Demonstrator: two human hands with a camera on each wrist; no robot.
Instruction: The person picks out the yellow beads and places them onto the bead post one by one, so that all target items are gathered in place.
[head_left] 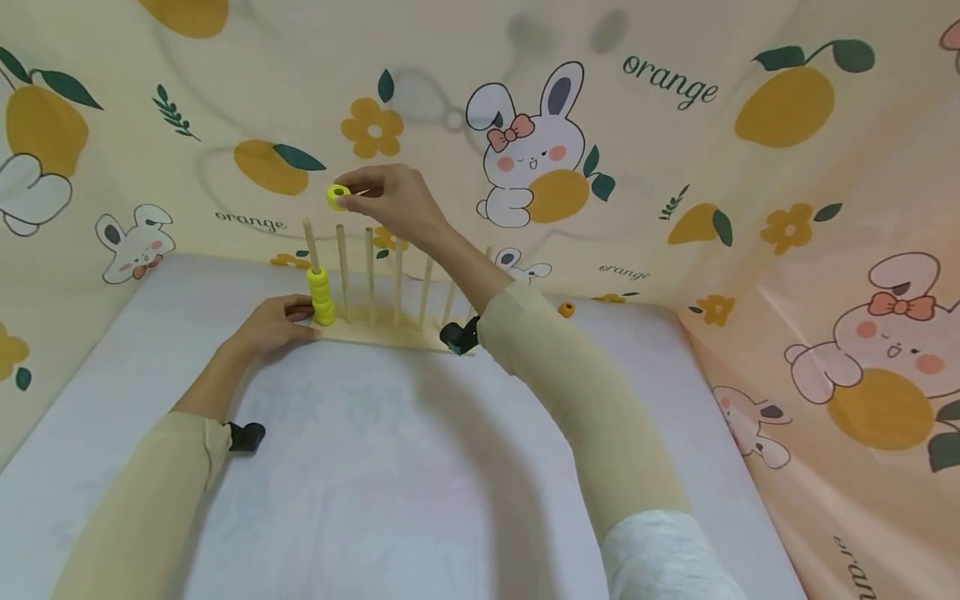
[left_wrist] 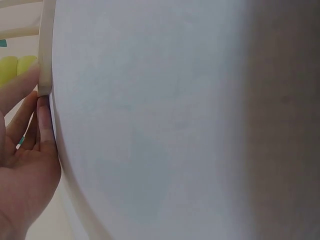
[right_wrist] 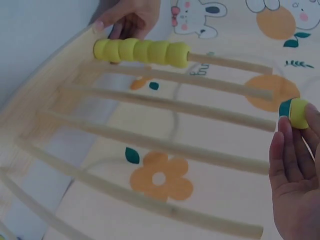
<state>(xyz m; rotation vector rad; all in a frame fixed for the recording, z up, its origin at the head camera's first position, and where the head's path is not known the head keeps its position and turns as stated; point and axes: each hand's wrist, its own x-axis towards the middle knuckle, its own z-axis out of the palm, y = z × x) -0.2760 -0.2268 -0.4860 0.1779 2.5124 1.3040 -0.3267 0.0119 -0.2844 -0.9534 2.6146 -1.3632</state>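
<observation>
A wooden rack of upright pegs has its flat base [head_left: 375,336] on the white tabletop. Several yellow beads [head_left: 320,293] are stacked on its leftmost peg [head_left: 311,246], whose upper part is bare. My left hand [head_left: 266,327] holds the base's left end, with the thumb at the front edge and the fingers round the end beside the stack. Above the tops of the left pegs, my right hand [head_left: 401,202] pinches one more yellow bead [right_wrist: 300,113] between thumb and fingertips. That bead's hole shows in the head view.
An orange bead [head_left: 567,310] lies on the table to the right of the rack. Behind the rack hangs a cloth [head_left: 450,42] printed with rabbits and oranges, which also closes off both sides. My right forearm [head_left: 480,271] crosses in front of the right-hand pegs and partly hides them.
</observation>
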